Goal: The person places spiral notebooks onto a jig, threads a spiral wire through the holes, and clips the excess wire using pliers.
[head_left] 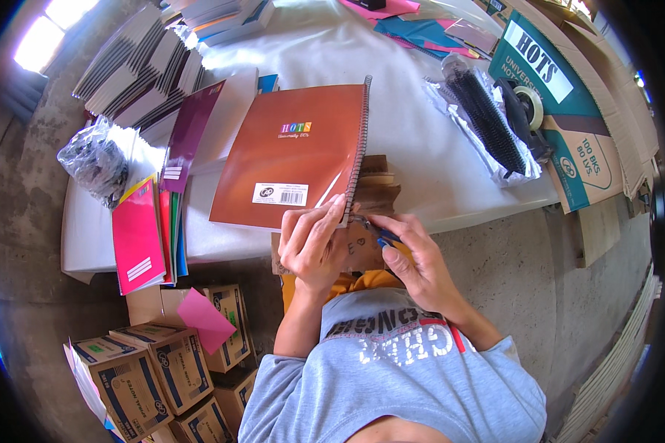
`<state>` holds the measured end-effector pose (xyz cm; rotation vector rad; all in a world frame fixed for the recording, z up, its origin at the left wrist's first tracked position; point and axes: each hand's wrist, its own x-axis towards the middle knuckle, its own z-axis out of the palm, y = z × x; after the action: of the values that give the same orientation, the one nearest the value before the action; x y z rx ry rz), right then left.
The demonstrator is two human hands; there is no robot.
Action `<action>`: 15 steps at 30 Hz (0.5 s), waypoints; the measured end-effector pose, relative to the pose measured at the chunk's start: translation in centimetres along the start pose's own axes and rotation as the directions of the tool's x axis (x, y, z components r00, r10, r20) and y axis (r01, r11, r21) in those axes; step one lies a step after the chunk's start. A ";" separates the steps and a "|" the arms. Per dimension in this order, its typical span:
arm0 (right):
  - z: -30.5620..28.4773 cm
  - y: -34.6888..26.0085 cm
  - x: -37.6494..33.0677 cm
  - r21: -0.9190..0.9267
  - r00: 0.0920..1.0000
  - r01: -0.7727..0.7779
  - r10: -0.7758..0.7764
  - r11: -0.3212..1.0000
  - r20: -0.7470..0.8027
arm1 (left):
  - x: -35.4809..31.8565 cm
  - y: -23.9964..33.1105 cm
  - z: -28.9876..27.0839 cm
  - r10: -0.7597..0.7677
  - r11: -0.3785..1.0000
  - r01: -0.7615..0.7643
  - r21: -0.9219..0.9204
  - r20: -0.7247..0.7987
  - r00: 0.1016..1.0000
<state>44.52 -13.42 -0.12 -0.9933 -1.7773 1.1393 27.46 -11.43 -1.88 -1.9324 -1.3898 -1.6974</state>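
A brown spiral notebook [288,159] lies at the table's near edge, its back cover up and its black coil [363,136] along the right side. My left hand [316,240] is closed on the notebook's near right corner, with fingers by the coil's end. In my right hand [414,255] is a pair of blue-handled pliers [384,235], closed in the fingers. The jaws point left at the near end of the coil, close to my left fingertips. Whether they grip the wire is too small to tell.
Stacked notebooks [137,70] stand far left, near a plastic bag of dark pieces [96,159] and colourful notebooks [139,244]. Black coils [488,118] lie on foil at right, beside a tape dispenser [526,111] and a carton [580,151]. Boxes [133,384] sit below left.
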 end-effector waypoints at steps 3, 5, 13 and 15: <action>0.2 0.2 -0.1 0.018 0.999 0.034 -0.034 0.999 0.010 | -0.1 0.1 -0.1 0.003 1.000 -0.003 -0.012 0.000 1.000; 0.3 0.3 -0.1 -0.028 0.997 0.075 -0.075 0.997 0.001 | -0.1 0.1 -0.2 0.007 1.000 -0.007 -0.013 0.004 1.000; -4.1 -0.1 3.1 -0.573 0.834 0.538 -0.489 0.619 0.255 | 0.5 0.2 -1.0 -0.007 0.998 0.015 -0.061 0.129 0.992; -5.6 -0.5 4.3 -0.582 0.796 0.600 -0.481 0.549 0.366 | 0.7 0.2 -1.1 -0.011 0.997 0.022 -0.068 0.159 0.987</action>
<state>47.86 -7.90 2.77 -0.6214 -2.4846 0.1373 26.81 -11.90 -0.84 -2.1412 -1.4209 -1.6513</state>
